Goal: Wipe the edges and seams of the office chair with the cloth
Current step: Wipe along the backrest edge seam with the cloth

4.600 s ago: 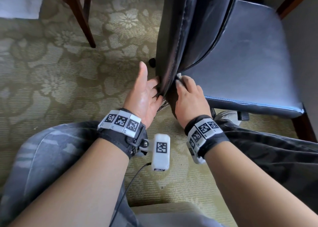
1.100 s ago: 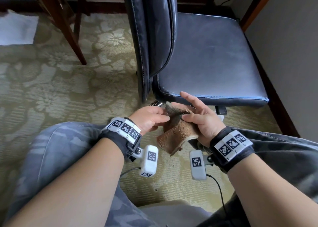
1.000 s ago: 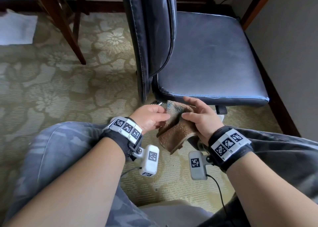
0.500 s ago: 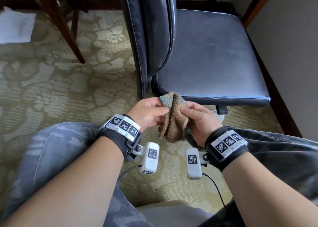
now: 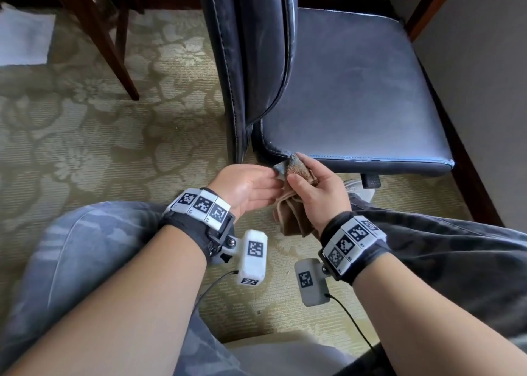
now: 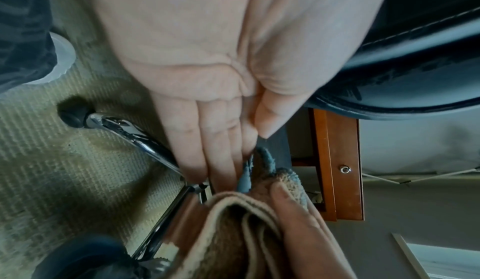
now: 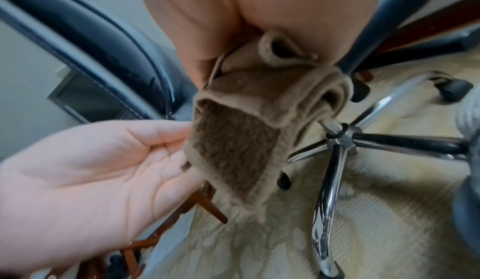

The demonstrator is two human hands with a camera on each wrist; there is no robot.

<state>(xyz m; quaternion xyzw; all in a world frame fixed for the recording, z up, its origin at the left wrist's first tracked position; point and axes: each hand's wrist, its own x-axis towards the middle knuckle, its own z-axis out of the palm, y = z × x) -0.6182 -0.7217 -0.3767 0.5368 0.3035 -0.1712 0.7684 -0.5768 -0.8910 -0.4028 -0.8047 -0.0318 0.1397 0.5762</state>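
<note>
Our right hand (image 5: 316, 193) grips the brown cloth (image 5: 293, 207), with fingers and thumb curled round it. Our left hand (image 5: 245, 188) pinches the top corner of the cloth with its fingertips (image 6: 221, 172). We think we are folding the cloth to get a fresh side. To do this well, we should make a small tight point, so it can fit into the thin seams. The cloth sits between our two hands and hangs down below them. Its top tip is just beside the front edge of the office chair (image 5: 356, 90) seat. The chair back stands just past our left hand. Under it all is the flowery carpet (image 5: 85, 118).
</note>
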